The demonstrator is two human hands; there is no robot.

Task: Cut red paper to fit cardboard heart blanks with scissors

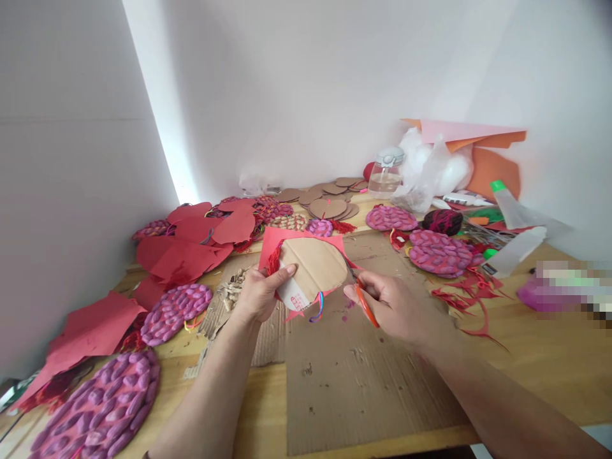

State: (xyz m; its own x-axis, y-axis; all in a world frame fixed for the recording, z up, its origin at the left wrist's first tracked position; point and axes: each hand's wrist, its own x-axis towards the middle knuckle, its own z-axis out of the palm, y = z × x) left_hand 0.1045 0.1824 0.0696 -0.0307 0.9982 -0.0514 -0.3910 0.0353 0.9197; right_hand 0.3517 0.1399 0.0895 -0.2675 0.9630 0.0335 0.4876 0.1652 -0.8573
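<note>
My left hand grips a round cardboard disc by its left edge, thumb on top. Red paper lies behind the disc and sticks out past its upper edge. A red tassel hangs by my left thumb, and a blue and purple cord loop hangs from the lower edge. In my right hand is a pair of orange-handled scissors, held at the disc's right edge. The dark blades meet the paper there; how far apart they are is hard to tell.
Brown cardboard sheet covers the table's middle. Purple-studded discs and red paper pieces lie left. Cardboard discs lie at the back. A clear jar, glue bottles, yarn and red paper scraps are right.
</note>
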